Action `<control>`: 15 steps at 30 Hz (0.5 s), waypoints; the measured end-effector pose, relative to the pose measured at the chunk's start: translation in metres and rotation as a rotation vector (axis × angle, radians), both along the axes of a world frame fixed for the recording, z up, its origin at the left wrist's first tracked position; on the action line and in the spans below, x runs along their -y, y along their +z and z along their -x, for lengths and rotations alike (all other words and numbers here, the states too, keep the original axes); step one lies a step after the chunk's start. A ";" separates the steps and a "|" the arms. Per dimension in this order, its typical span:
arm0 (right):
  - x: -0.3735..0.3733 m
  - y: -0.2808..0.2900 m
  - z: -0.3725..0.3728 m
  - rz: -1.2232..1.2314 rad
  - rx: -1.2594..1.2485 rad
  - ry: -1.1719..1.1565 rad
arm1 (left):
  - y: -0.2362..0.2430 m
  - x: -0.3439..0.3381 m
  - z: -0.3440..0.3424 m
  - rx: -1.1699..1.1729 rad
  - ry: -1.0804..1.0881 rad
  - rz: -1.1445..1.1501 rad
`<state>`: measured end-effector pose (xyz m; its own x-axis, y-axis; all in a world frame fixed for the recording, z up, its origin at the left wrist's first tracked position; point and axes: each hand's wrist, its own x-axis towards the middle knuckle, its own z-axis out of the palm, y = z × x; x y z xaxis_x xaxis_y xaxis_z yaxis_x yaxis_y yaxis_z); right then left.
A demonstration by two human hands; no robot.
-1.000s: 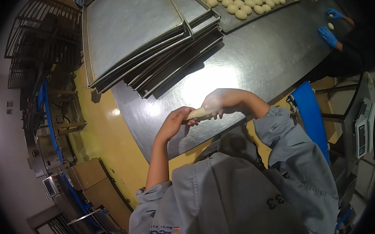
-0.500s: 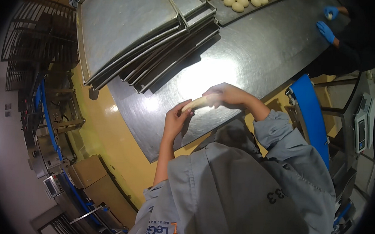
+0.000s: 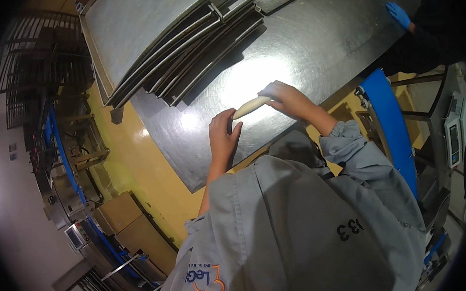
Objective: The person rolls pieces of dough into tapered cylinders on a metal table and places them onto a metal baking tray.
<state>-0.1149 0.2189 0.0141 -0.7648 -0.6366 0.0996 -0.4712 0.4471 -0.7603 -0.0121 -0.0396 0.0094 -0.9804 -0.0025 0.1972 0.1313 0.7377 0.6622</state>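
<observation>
Gleaming steel table (image 3: 324,55) beneath hands (image 3: 222,139) (image 3: 294,102) and dough roll (image 3: 251,107), yellow floor (image 3: 141,161) alongside.

Blue belt (image 3: 389,123), white scale (image 3: 454,129) right; rack (image 3: 36,53) left.

bakery workroom | dough roll (image 3: 252,108) | stacked metal trays (image 3: 144,25) | steel table (image 3: 313,49) | blue belt (image 3: 390,126)

My slender dough roll (image 3: 251,108) is pale cream; my loose cloth sleeve (image 3: 345,147), plain grey; the long flat belt (image 3: 391,126), blue.
</observation>
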 end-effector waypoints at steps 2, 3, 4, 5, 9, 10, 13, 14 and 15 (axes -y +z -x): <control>0.001 0.010 0.007 -0.052 0.068 0.001 | -0.004 -0.001 0.006 -0.002 -0.002 0.032; 0.002 0.013 0.013 -0.061 0.025 0.011 | -0.007 0.003 0.005 0.016 0.009 0.027; 0.002 0.015 0.015 -0.074 -0.001 0.021 | -0.006 0.003 0.002 0.050 0.019 0.018; 0.001 0.017 0.016 -0.087 -0.027 0.031 | -0.005 0.005 0.000 0.030 0.027 0.010; -0.013 0.017 0.020 -0.143 -0.068 0.114 | -0.001 0.018 -0.002 0.009 0.030 0.019; -0.016 0.009 0.021 -0.083 -0.134 0.109 | -0.005 0.018 -0.002 -0.015 0.011 0.028; -0.019 -0.018 0.015 0.014 -0.254 0.101 | -0.013 0.017 -0.003 -0.120 -0.040 0.084; -0.019 -0.019 0.015 -0.007 -0.253 0.110 | -0.011 0.016 -0.005 -0.124 -0.038 0.091; -0.019 -0.019 0.015 -0.029 -0.252 0.119 | -0.009 0.015 -0.006 -0.129 -0.036 0.098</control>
<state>-0.1294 0.2381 -0.0051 -0.6382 -0.7255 0.2577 -0.6939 0.3971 -0.6006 -0.0062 -0.0550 0.0005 -0.9460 0.0579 0.3190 0.2384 0.7912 0.5632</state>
